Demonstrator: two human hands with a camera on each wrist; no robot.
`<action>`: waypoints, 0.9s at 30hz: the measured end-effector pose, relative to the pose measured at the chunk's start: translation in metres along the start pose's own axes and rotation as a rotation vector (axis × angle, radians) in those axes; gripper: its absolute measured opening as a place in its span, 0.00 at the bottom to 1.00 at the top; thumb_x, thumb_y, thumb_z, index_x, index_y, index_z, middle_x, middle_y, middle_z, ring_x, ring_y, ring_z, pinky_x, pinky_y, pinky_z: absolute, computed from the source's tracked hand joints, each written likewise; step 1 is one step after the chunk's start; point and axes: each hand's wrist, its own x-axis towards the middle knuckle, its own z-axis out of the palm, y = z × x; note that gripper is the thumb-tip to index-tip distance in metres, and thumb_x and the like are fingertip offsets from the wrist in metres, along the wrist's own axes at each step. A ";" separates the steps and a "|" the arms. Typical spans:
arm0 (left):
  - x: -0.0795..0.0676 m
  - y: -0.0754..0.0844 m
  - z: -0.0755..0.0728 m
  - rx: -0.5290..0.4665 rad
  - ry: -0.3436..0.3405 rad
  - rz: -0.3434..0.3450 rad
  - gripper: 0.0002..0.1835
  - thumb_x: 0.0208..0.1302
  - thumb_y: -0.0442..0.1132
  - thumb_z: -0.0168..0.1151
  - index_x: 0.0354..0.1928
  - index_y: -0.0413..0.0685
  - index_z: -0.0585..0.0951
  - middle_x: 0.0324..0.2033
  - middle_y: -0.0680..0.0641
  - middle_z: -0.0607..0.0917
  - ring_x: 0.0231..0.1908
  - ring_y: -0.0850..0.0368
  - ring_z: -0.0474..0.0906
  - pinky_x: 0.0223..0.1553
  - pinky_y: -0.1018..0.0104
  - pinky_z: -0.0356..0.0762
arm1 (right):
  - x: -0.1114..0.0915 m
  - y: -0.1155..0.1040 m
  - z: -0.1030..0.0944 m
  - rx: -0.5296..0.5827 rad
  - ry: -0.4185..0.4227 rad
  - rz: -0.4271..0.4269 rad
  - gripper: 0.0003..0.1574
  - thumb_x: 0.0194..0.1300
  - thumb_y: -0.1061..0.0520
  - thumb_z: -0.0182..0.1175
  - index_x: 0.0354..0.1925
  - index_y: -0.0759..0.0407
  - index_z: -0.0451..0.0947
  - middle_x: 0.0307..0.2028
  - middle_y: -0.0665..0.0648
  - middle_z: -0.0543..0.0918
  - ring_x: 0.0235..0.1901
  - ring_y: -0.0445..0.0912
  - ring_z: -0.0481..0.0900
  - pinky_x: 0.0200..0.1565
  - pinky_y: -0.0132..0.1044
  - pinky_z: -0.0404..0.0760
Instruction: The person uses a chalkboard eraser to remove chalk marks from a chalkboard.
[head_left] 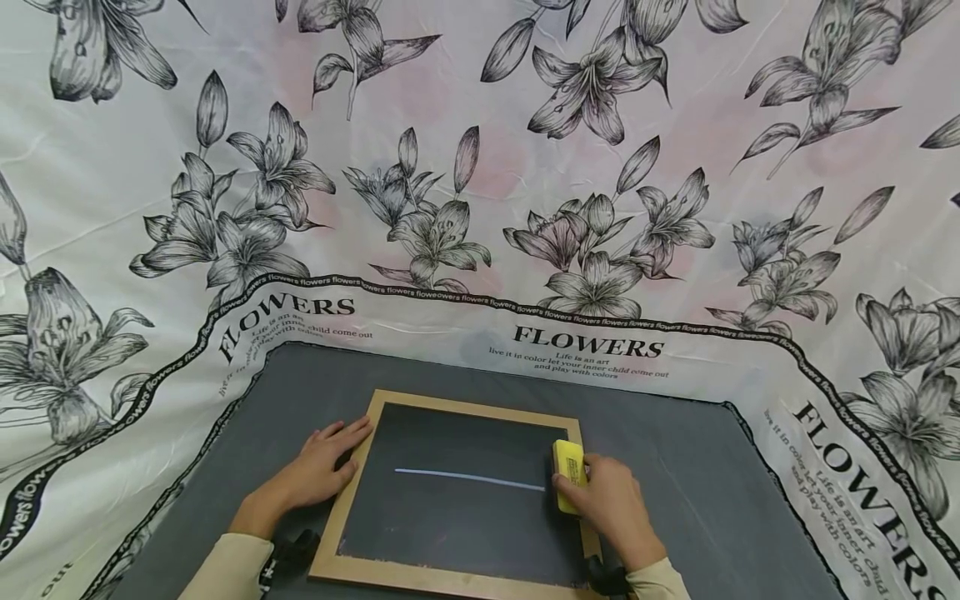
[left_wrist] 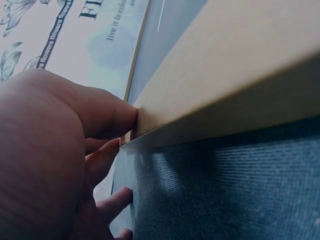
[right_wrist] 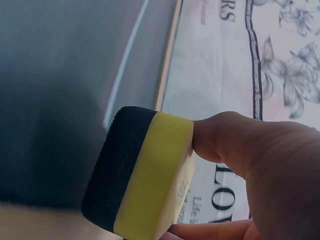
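A small chalkboard (head_left: 450, 529) in a light wooden frame (head_left: 465, 406) lies on the dark grey tabletop. One pale chalk line (head_left: 468, 477) runs across its middle. My left hand (head_left: 318, 467) rests at the frame's left side with its fingers extended; in the left wrist view its thumb touches the wood. At the board's right side, my right hand (head_left: 613, 504) grips a yellow chalkboard eraser (head_left: 570, 467) between thumb and fingers. The eraser's black felt (right_wrist: 120, 167) faces the board, close to the right end of the line.
A white cloth (head_left: 435, 350) with black flower drawings and lettering surrounds the dark grey surface (head_left: 675, 467) and rises behind it. Dark wrist straps (head_left: 296, 550) show beside the sleeves (head_left: 228, 567).
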 end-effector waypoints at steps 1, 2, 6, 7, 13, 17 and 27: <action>0.000 -0.001 0.001 -0.004 0.002 0.001 0.32 0.79 0.36 0.60 0.83 0.42 0.70 0.83 0.38 0.68 0.80 0.22 0.60 0.73 0.13 0.49 | 0.000 -0.003 0.002 -0.003 0.003 0.001 0.35 0.63 0.39 0.76 0.50 0.70 0.87 0.27 0.55 0.82 0.24 0.46 0.75 0.24 0.40 0.73; 0.000 -0.002 0.001 -0.010 0.006 0.005 0.32 0.79 0.36 0.60 0.83 0.42 0.70 0.83 0.38 0.68 0.80 0.22 0.60 0.73 0.13 0.49 | 0.000 -0.006 0.004 -0.007 0.004 0.003 0.35 0.63 0.39 0.76 0.49 0.70 0.87 0.27 0.55 0.82 0.24 0.46 0.75 0.24 0.40 0.73; 0.000 -0.008 0.005 -0.029 0.035 0.041 0.32 0.79 0.35 0.60 0.82 0.41 0.71 0.82 0.37 0.68 0.78 0.19 0.60 0.71 0.11 0.49 | -0.002 -0.014 0.012 -0.016 0.007 0.027 0.32 0.61 0.38 0.76 0.41 0.65 0.85 0.26 0.55 0.80 0.24 0.48 0.76 0.24 0.40 0.73; 0.000 -0.008 0.005 -0.031 0.040 0.048 0.32 0.78 0.35 0.60 0.82 0.40 0.71 0.82 0.36 0.68 0.78 0.19 0.60 0.70 0.11 0.49 | -0.002 -0.015 0.015 -0.020 0.006 0.036 0.31 0.60 0.37 0.76 0.40 0.64 0.85 0.26 0.55 0.80 0.24 0.48 0.76 0.24 0.40 0.73; -0.001 -0.009 0.005 -0.064 0.039 0.038 0.32 0.79 0.35 0.60 0.82 0.41 0.70 0.83 0.36 0.67 0.79 0.19 0.57 0.72 0.11 0.45 | -0.003 -0.021 0.024 -0.055 0.007 0.051 0.30 0.58 0.37 0.77 0.35 0.62 0.83 0.24 0.55 0.78 0.23 0.49 0.75 0.24 0.42 0.73; 0.001 -0.019 0.011 -0.075 0.059 0.054 0.32 0.79 0.37 0.60 0.82 0.43 0.71 0.83 0.38 0.68 0.78 0.18 0.57 0.71 0.11 0.46 | -0.003 -0.023 0.026 -0.076 0.020 0.046 0.30 0.58 0.36 0.76 0.34 0.62 0.82 0.23 0.54 0.78 0.22 0.48 0.75 0.24 0.41 0.71; 0.001 -0.026 0.018 -0.078 0.090 0.077 0.33 0.78 0.37 0.61 0.82 0.44 0.71 0.83 0.39 0.68 0.78 0.18 0.58 0.70 0.11 0.45 | -0.003 -0.026 0.029 -0.100 0.035 0.047 0.31 0.59 0.36 0.77 0.31 0.61 0.80 0.22 0.54 0.76 0.21 0.48 0.74 0.22 0.40 0.70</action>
